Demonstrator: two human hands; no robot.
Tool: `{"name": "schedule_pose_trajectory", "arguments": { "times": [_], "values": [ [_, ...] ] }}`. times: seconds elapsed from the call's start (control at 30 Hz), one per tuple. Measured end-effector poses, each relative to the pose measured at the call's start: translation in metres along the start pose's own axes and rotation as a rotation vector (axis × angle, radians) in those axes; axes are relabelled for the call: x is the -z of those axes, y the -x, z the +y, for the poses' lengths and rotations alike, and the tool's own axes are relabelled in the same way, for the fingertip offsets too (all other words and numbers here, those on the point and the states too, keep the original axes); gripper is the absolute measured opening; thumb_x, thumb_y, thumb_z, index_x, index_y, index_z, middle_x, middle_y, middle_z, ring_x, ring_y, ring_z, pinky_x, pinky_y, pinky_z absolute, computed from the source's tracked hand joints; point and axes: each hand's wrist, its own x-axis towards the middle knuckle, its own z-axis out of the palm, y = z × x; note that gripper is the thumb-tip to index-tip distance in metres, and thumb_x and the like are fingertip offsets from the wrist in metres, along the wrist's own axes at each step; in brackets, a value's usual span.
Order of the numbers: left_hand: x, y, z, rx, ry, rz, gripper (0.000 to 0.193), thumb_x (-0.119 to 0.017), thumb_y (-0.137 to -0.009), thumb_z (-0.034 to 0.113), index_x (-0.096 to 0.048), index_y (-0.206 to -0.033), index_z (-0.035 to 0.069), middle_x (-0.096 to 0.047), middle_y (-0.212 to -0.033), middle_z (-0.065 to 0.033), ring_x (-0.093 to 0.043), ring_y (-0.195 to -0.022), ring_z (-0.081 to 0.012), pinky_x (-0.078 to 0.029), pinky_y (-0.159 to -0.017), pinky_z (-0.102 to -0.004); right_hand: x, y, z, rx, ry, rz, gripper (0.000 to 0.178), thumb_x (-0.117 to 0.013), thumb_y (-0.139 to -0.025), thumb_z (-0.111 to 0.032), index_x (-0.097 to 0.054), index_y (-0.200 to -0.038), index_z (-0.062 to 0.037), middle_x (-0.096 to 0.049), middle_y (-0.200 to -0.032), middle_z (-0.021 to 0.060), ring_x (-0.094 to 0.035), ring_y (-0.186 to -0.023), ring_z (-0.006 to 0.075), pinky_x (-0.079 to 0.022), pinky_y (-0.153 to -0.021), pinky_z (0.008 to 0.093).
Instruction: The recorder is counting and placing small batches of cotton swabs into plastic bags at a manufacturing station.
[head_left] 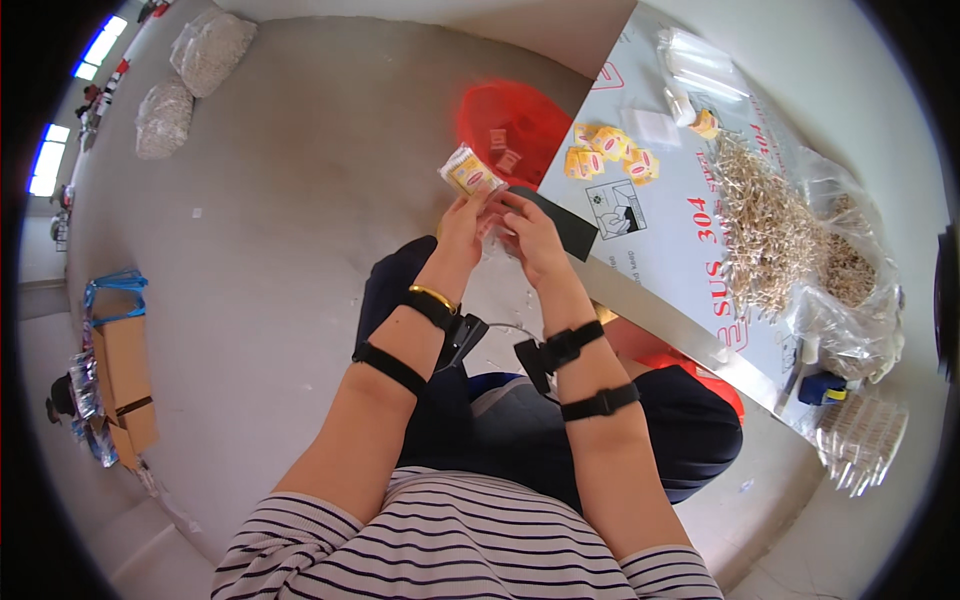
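**Both hands on small packet, held over lap**

Left hand [462, 228] pinched a small clear plastic packet with yellow-and-red contents [470, 172]; grip clamped on its lower edge. Packet was glossy, roughly square, tilted, held in the air above the grey concrete floor [280, 200], just in front of the red translucent plastic basket [520, 115].

Right hand [535, 240] sat just beside the left, fingertips curled toward the packet's bottom corner. Couldn't tell whether that grip was closed on the packet or only touching it.

Both forearms wore black straps; left wrist also had a thin gold metal bangle [433, 295].

Worktop [690, 270] to the right: smooth white printed sheet with a metal edge. On it:
- loose cluster of flat yellow sachets [605, 152], same kind as in the packet
- heap of thin pale wooden sticks [765, 225], partly spilling from a crinkled clear bag [850, 290]
- stack of empty clear plastic bags [700, 65]

A few sachets lay in the red basket too.

Floor, left side: brown cardboard box [125, 375].
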Motion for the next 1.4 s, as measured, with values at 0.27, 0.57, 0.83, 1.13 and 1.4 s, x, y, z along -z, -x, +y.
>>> {"name": "schedule_pose_trajectory", "arguments": {
  "times": [0.27,0.57,0.83,1.13,1.4],
  "values": [
    [-0.049,0.087,0.019,0.156,0.317,-0.398,0.054,-0.063,-0.107,0.045,-0.056,-0.146,0.009,-0.068,-0.139,-0.0060,-0.064,-0.125,-0.0223,-0.047,-0.109,-0.0440,-0.025,0.087,-0.021,0.459,0.289,0.019,0.026,-0.077,-0.096,-0.008,-0.066,-0.119,-0.0026,-0.071,-0.103,0.0020,-0.065,-0.094,0.0103,-0.052,-0.086,0.0271],
    [-0.131,0.155,0.003,0.343,0.267,-0.832,0.037,-0.073,-0.101,0.042,-0.070,-0.137,0.037,-0.037,-0.171,-0.0027,-0.035,-0.156,-0.0275,-0.036,-0.124,-0.0535,-0.002,0.197,-0.078,0.846,0.609,0.534,0.017,-0.080,-0.093,-0.008,-0.072,-0.107,-0.0039,-0.074,-0.092,0.0015,-0.063,-0.077,0.0065,-0.045,-0.061,0.0227],
    [-0.133,0.154,-0.009,0.398,0.131,-0.709,0.100,-0.093,-0.082,0.041,-0.038,-0.163,0.021,-0.042,-0.166,-0.0049,-0.042,-0.151,-0.0239,-0.037,-0.121,-0.0476,0.046,0.224,-0.088,0.987,0.568,0.576,0.012,-0.081,-0.089,-0.001,-0.073,-0.097,-0.0060,-0.074,-0.095,0.0041,-0.067,-0.086,0.0199,-0.049,-0.075,0.0324],
    [-0.174,0.164,0.010,-0.756,-1.247,-0.742,0.045,-0.089,-0.076,0.008,-0.078,-0.120,0.011,-0.069,-0.137,-0.0037,-0.058,-0.116,-0.0257,-0.049,-0.103,-0.0374,0.079,0.227,-0.093,0.935,0.868,0.512,0.019,-0.081,-0.085,0.001,-0.073,-0.101,-0.0055,-0.071,-0.100,0.0068,-0.067,-0.086,0.0241,-0.050,-0.086,0.0357],
    [-0.174,0.145,0.000,-0.765,-1.208,-0.765,0.029,-0.088,-0.077,0.007,-0.082,-0.105,0.013,-0.074,-0.115,0.0017,-0.056,-0.105,-0.0200,-0.047,-0.092,-0.0345,0.098,0.230,-0.098,0.801,0.589,0.267,0.037,-0.081,-0.084,0.006,-0.074,-0.118,-0.0049,-0.069,-0.110,0.0083,-0.064,-0.096,0.0218,-0.054,-0.084,0.0341]
  ]
}}
